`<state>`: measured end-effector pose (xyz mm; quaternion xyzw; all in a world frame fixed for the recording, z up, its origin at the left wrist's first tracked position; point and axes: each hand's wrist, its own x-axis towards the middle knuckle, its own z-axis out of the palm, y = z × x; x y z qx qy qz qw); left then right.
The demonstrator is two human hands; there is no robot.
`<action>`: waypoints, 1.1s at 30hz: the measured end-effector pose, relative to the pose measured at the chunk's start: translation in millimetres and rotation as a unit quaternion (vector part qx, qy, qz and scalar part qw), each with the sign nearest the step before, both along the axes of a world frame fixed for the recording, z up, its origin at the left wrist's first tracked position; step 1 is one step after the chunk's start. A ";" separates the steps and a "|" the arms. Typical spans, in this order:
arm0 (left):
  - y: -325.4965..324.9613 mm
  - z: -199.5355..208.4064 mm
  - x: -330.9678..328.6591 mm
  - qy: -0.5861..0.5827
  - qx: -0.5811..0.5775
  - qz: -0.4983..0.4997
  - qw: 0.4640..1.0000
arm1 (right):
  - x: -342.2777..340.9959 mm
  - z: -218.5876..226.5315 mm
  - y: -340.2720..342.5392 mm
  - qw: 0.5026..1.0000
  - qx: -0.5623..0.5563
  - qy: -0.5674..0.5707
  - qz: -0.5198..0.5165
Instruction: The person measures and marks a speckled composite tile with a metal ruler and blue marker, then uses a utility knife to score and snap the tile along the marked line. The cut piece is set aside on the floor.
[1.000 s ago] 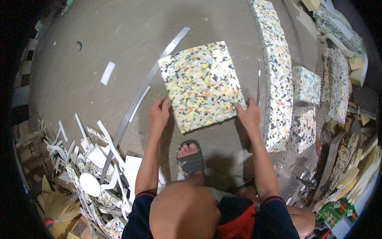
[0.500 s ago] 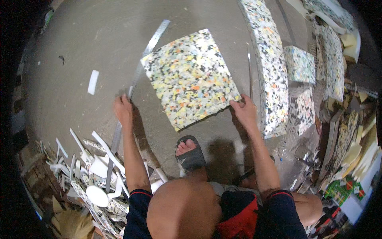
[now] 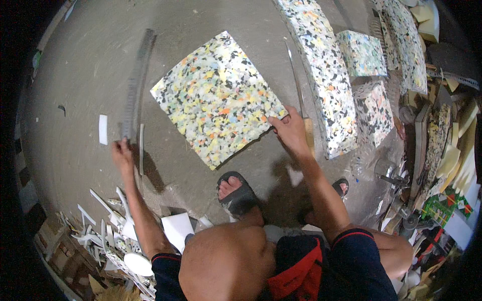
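Fingers of the left hand grasp a long metal strip, blurred, at the left of the frame. Right hand seems to pinch the speckled foam sheet at centre, on the floor.

We see the long metal strip smeared by motion blur, and the left hand gripping it looks blurred too.

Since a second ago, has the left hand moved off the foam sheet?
Yes. The left hand left the foam sheet edge and went out to its left, now gripping the long metal ruler on the floor.
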<state>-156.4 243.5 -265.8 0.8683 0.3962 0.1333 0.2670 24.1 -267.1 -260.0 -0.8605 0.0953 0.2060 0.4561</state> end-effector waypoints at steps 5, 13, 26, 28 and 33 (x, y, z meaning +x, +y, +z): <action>9.6 76.7 21.4 -0.046 0.045 -0.033 0.997 | 0.8 -8.0 -6.8 0.999 0.011 0.018 -0.032; -68.7 113.5 60.1 0.032 -0.069 -0.171 0.982 | 6.2 16.4 -9.6 0.993 0.090 0.032 -0.069; -85.7 29.0 58.7 0.095 -0.064 -0.222 0.968 | -1.7 27.4 -82.7 0.994 0.028 -0.008 -0.108; -79.7 28.0 53.8 0.106 -0.081 -0.215 0.967 | -5.2 30.5 -86.4 0.995 0.013 0.006 -0.103; -62.1 18.5 47.0 0.099 -0.081 -0.224 0.966 | -7.7 24.8 -86.4 0.997 -0.017 -0.012 -0.076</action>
